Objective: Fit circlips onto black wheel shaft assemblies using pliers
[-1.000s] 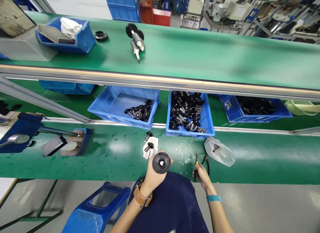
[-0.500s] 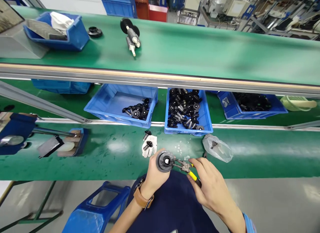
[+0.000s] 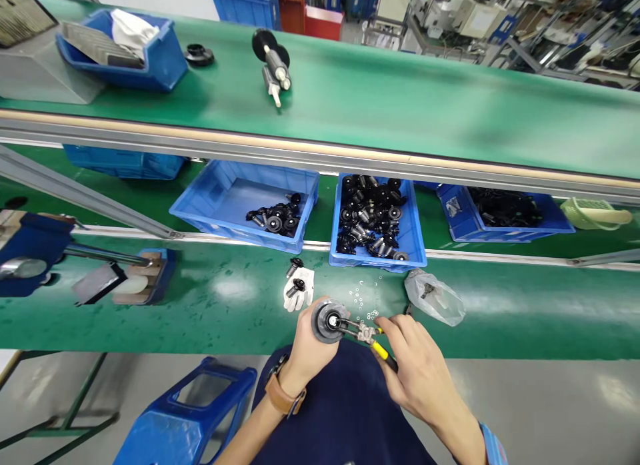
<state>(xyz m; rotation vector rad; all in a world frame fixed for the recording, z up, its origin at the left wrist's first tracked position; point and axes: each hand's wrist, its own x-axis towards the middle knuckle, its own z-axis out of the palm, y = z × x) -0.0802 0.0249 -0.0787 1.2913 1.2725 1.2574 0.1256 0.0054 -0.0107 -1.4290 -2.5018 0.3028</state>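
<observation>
My left hand (image 3: 311,348) is closed around a round black part with a flanged rim (image 3: 323,326), its open centre facing up. Yellow-handled pliers (image 3: 381,350) are gripped in my right hand (image 3: 417,368). Their tips reach into the centre of the black part, by a light-coloured core. Beyond my hands, several small white rings (image 3: 359,297) lie scattered on the green bench. Left of these rings is a white glove (image 3: 304,293) with a small black shafted part (image 3: 297,286) on it. A similar black part (image 3: 295,265) lies just behind the glove.
Behind the bench stand a blue bin full of black parts (image 3: 421,242), a partly filled blue bin (image 3: 210,218) and another blue bin (image 3: 453,225). A clear plastic bag (image 3: 447,305) lies right. A fixture (image 3: 167,278) stands left, a blue stool (image 3: 165,428) below. A raised shelf (image 3: 400,98) crosses behind.
The plier tips have moved left, further into the centre of the black part, with my right hand shifting slightly left. My left hand keeps its hold. The view has shifted a little.
</observation>
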